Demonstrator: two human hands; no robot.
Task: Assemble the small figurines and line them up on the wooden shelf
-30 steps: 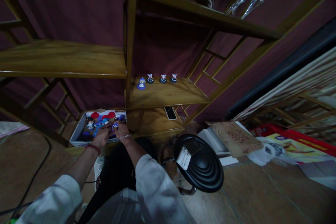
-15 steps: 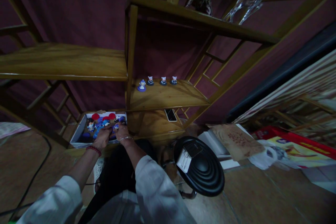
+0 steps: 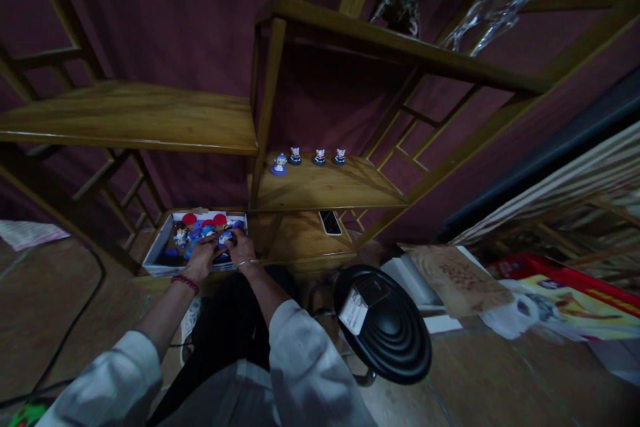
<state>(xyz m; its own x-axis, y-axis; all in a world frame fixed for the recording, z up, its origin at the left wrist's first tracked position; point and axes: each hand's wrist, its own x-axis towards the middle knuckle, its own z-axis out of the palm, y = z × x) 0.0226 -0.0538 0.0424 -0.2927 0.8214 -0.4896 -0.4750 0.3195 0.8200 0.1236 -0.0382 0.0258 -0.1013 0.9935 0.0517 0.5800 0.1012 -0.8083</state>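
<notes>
At the lower left, a white cardboard box (image 3: 154, 255) holds several small toy figurines in blue, purple and white, with red round pieces (image 3: 219, 219) among them. Over the box's right part, a purple and white figurine (image 3: 225, 238) is between my two hands. My right hand (image 3: 242, 248) grips it from the right, fingers closed. My left hand (image 3: 202, 259), also closed, meets it from the left; its fingertips are partly hidden. On the shelf to the right stand a purple figurine (image 3: 279, 165) and three pink-and-white figurines on dark bases, one being the middle figurine (image 3: 319, 157).
A phone (image 3: 330, 223) lies on the lower board (image 3: 290, 237). A black round stool (image 3: 395, 327) with a small box (image 3: 354, 311) on it stands at my right. Beyond it are cardboard (image 3: 455, 280) and a plastic bag (image 3: 515, 310). A cable (image 3: 75, 320) runs across the left floor.
The view has shifted slightly, so the scene sits further right. My hands have lifted a little, and the purple and white figurine between them now shows more clearly.
</notes>
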